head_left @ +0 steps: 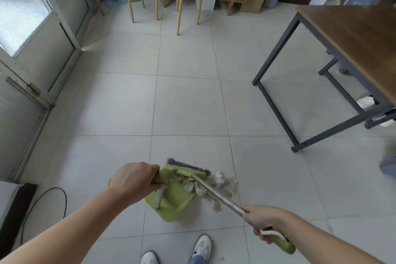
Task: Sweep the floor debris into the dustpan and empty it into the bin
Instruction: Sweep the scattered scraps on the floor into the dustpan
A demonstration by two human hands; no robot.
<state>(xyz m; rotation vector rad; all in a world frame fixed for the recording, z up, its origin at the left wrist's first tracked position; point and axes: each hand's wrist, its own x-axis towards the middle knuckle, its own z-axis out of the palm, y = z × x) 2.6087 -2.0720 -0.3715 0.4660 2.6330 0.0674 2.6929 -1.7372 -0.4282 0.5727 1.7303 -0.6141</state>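
"While I'm watching the feed, where is the debris lying?"

"It's lying on the floor at the green dustpan mouth, under the broom shaft. My left hand is gripping the dustpan's handle, and my right hand is gripping the broom's upper end."

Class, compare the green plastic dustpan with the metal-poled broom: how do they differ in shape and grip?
The green plastic dustpan is a wide open scoop; the metal-poled broom is long and thin, ending in grey bristles. The left hand grips the dustpan's short handle; the right hand grips the broom's pole near its green end. Both have green plastic parts.
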